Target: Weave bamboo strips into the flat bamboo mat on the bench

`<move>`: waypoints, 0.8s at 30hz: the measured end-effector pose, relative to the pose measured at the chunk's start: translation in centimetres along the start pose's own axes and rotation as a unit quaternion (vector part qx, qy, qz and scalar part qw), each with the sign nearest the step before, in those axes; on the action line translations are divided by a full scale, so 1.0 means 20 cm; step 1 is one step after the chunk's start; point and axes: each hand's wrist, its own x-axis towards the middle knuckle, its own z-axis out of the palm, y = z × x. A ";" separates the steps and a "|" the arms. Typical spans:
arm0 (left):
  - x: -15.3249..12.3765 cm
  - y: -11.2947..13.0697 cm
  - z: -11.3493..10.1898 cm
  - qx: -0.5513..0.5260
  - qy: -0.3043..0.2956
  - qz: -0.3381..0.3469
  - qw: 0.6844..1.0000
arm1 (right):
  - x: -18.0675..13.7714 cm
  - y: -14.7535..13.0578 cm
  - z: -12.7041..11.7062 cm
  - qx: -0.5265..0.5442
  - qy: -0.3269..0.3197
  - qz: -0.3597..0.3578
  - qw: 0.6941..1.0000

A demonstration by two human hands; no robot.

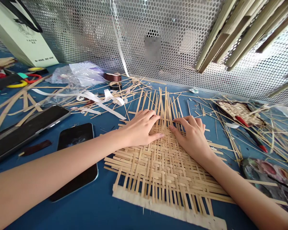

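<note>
Head view: the woven mat (166, 164), an over-under lattice of flat, pale strips, lay on the smooth blue tabletop (127, 214). The left hand (142, 128) rested on its far part, grip spread, thumb apart from fingers; the right hand (190, 134) lay alongside; whether that grip pinched a strip could not be told. Loose ends fringed its edges; blue surface showed between mat and dark phone (76, 136).
</note>
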 end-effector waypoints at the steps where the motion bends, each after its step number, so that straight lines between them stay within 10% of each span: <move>1: 0.00 0.00 0.00 0.002 0.000 0.000 1.000 | 0.00 0.00 0.00 0.000 0.001 0.000 1.000; 24: -0.01 0.01 -0.01 0.016 0.002 -0.016 1.000 | 0.00 0.00 0.01 -0.011 0.004 -0.029 0.999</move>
